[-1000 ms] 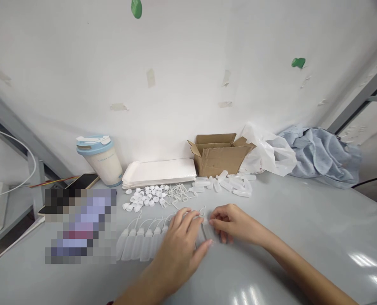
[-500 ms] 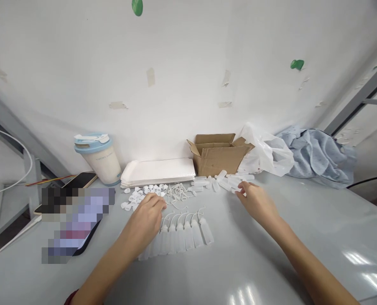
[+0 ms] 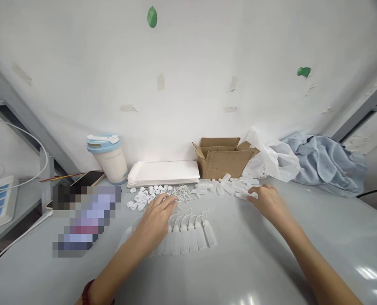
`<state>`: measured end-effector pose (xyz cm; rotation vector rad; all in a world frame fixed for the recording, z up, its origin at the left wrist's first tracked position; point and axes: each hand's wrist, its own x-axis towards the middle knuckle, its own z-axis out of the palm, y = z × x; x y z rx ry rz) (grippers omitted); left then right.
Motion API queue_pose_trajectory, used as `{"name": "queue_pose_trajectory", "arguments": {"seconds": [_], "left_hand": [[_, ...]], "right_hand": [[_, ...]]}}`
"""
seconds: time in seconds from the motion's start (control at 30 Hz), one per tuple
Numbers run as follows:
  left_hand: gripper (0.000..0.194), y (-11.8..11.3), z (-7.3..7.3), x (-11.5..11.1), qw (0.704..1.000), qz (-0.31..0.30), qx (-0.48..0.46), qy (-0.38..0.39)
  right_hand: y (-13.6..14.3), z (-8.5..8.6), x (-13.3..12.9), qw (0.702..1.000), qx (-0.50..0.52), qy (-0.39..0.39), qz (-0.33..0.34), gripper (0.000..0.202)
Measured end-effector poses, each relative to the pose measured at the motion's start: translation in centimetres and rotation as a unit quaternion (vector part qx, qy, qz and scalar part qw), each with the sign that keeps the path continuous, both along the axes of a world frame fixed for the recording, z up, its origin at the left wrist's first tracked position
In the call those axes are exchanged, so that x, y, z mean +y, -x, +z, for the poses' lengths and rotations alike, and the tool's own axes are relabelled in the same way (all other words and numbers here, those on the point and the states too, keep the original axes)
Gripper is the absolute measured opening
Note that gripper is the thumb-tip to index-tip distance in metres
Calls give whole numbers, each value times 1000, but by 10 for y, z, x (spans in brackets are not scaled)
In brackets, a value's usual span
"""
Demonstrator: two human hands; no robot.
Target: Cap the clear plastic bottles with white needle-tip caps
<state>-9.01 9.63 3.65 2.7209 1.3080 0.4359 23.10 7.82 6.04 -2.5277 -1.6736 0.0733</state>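
Left hand [image 3: 157, 218], farther left along the row of capped tubes [image 3: 193, 237] than a second ago, hides several of them, fingertips near white straps [image 3: 183, 193]; I can't tell if it grips any. Right hand [image 3: 267, 203] has moved away to the loose tubes [image 3: 229, 188], fingertips at one, hold unclear.

Wall [image 3: 194, 55]: white, dead ahead at 12 from where I stand; tape bits [image 3: 160, 81], green patches [image 3: 152, 17] approx. 11 & 2
Frame [image 3: 26, 119]: grey metal, 10 & 2–3 o'clk
Tabletop [image 3: 245, 262]: grey, glossy, w/ light glare [image 3: 369, 273] 4–5
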Motion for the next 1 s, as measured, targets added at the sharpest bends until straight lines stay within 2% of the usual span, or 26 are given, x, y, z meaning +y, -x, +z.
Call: {"name": "queue_pose_trajectory", "arguments": {"seconds": [0.17, 0.3, 0.43, 0.57, 0.6, 0.67, 0.73, 0.8, 0.9, 1.0], "left_hand": [[66, -4, -5, 0, 1000, 4, -10, 20], [63, -4, -4, 1, 998, 10, -39, 38], [57, -3, 5, 0, 993, 43, -97, 47], [41, -8, 20, -8, 978, 93, -171, 78], [37, -11, 24, -11, 968, 106, -200, 108], [28, -17, 29, -19, 916, 132, -303, 229], [22, -24, 31, -25, 863, 131, -381, 306], [18, -29, 31, -30, 828, 122, -432, 337], [15, -33, 32, -33, 783, 118, -486, 369], [15, -35, 33, -34, 754, 123, -510, 394]], "right_hand": [[-7, 1, 2, 998, 50, 29, 14, 21], [-8, -5, 2, 991, 107, 35, 69, 14], [-3, -6, -1, 983, 137, 1, 120, 14], [20, -3, -7, 971, 163, -49, 169, 20], [29, -2, -10, 964, 178, -64, 187, 22], [48, -3, -16, 927, 262, -117, 239, 20], [65, -5, -23, 894, 309, -121, 300, 17], [77, -8, -29, 874, 334, -116, 333, 13], [86, -12, -36, 859, 349, -123, 353, 12], [87, -13, -37, 853, 356, -138, 356, 12]]}}
